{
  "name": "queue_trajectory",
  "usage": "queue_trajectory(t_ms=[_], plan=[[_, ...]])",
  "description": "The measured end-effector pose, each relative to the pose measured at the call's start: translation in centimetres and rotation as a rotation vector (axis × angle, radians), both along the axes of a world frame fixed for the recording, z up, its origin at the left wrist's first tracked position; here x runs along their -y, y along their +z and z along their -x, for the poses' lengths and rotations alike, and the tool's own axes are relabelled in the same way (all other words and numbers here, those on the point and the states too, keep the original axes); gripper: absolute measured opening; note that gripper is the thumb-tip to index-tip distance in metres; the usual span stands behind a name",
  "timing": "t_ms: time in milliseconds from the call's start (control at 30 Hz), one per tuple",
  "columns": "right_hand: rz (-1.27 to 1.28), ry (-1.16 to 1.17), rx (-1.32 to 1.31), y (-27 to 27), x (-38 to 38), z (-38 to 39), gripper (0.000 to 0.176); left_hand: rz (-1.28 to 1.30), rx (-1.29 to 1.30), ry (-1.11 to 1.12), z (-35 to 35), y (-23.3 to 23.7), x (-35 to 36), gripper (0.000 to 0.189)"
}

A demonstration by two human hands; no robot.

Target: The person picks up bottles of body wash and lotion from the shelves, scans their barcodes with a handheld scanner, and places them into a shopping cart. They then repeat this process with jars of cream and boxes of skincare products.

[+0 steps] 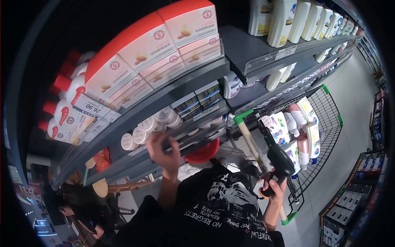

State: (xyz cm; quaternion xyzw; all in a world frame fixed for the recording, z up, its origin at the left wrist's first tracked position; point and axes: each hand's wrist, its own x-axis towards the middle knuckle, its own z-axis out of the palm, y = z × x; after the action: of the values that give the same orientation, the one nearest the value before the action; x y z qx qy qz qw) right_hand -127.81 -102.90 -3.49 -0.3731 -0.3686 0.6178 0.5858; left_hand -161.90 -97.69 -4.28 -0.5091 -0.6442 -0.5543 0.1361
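Observation:
My left hand (164,152) is raised in front of a lower shelf, slightly blurred. Its fingers are curved and apart from the thumb, and nothing shows between them. Close beyond it, round white-lidded jars (128,141) stand in stacks on that shelf. In my right hand (275,189) is a black pistol-grip device (279,160) with an orange ring-like part at the grip. The device lies over the handle side of a wire shopping cart (329,123), its front end pointing up toward the shelves. White and pink bottles (302,150) fill part of the cart.
Red-topped boxes (144,53) line the upper shelf, with red-capped bottles (61,107) and price tags (92,108) at its left. White pump bottles (282,20) stand farther along. A red basin (203,150) is below the shelf. Stacked goods (349,206) border the aisle's right side. Another person (88,222) is at lower left.

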Motion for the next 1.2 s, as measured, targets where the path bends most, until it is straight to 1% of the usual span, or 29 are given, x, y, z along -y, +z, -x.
queue_trajectory(t_ms=[33,100,133,167,200,233,267,300,333,400,467,533,567,600,667,700,733,833,900,933,1000,1067,1133,1200], plan=[[0.01,0.061,0.036,0.1,-0.7,0.8,0.045,0.001,0.005,0.004,1.2,0.2,-0.1,0.027],[0.014,0.192,0.097,-0.1,-1.8,2.0,0.048,-0.047,-0.069,0.229,3.0,0.5,-0.7,0.042],[0.008,0.263,0.124,-0.3,-2.2,2.4,0.051,-0.052,-0.059,0.232,3.8,0.2,-0.7,0.042],[-0.002,0.297,0.106,-0.1,-2.4,3.4,0.055,-0.002,0.006,0.214,4.5,-0.3,-0.7,0.047],[0.071,0.36,0.148,0.8,-2.4,3.9,0.055,0.049,0.067,0.193,5.1,-0.5,-0.8,0.052],[0.054,0.386,0.134,0.6,-2.4,4.6,0.053,0.142,0.078,0.148,5.7,-0.3,-0.5,0.054],[0.039,0.411,0.117,0.4,-2.2,5.2,0.051,0.137,0.079,0.145,5.9,-0.3,-0.6,0.054],[0.033,0.415,0.085,0.7,-2.1,6.1,0.048,0.156,0.136,0.079,6.0,-0.3,-0.7,0.054],[-0.002,0.466,0.167,0.1,-2.0,5.9,0.043,0.175,0.192,0.009,6.1,-0.4,-0.9,0.054],[-0.038,0.473,0.322,-1.3,-1.4,5.4,0.04,0.162,0.194,-0.021,6.6,-0.8,-1.2,0.055],[0.003,0.462,0.349,-1.4,-0.9,4.8,0.041,0.155,0.201,-0.045,7.4,-1.6,-1.5,0.056],[0.048,0.472,0.388,-1.3,-0.6,4.6,0.042,0.206,0.219,-0.144,8.1,-2.1,-1.6,0.056],[0.087,0.411,0.283,-1.2,-0.3,4.6,0.044,0.261,0.283,-0.183,8.2,-2.0,-1.4,0.057],[0.126,0.35,0.179,-1.2,0.1,4.5,0.046,0.266,0.297,-0.177,7.9,-1.6,-1.4,0.057],[0.159,0.337,0.185,-1.3,0.3,4.3,0.047,0.194,0.36,-0.178,7.5,-0.9,-1.4,0.059],[0.133,0.284,0.14,-1.2,0.3,4.4,0.045,0.11,0.411,-0.214,7.7,-1.7,-1.4,0.062],[0.106,0.227,0.093,-1.1,0.4,4.5,0.044,0.111,0.41,-0.216,7.7,-1.7,-1.3,0.062],[0.139,0.197,0.125,-1.3,0.7,4.0,0.047,0.081,0.489,-0.181,7.3,-1.5,-0.2,0.06],[0.139,0.174,0.128,-1.5,0.8,4.0,0.052,0.0,0.721,-0.296,7.1,-1.2,0.8,0.061],[0.144,0.185,0.135,-1.5,0.8,4.1,0.052,0.0,0.728,-0.283,6.4,-1.0,1.2,0.061],[0.126,0.187,0.113,-1.4,0.8,4.2,0.052,-0.208,1.215,-0.722,4.0,-0.4,1.6,0.067],[0.143,0.208,0.132,-1.2,0.7,4.2,0.052,-0.105,1.555,-1.095,1.8,-0.1,2.0,0.07],[0.163,0.215,0.149,-1.1,0.8,4.3,0.052,-0.127,2.036,-1.462,-1.5,-0.6,1.9,0.072],[0.105,0.239,0.151,-1.1,0.8,4.5,0.053,-0.119,2.267,-1.677,-5.1,-1.4,1.1,0.076]])
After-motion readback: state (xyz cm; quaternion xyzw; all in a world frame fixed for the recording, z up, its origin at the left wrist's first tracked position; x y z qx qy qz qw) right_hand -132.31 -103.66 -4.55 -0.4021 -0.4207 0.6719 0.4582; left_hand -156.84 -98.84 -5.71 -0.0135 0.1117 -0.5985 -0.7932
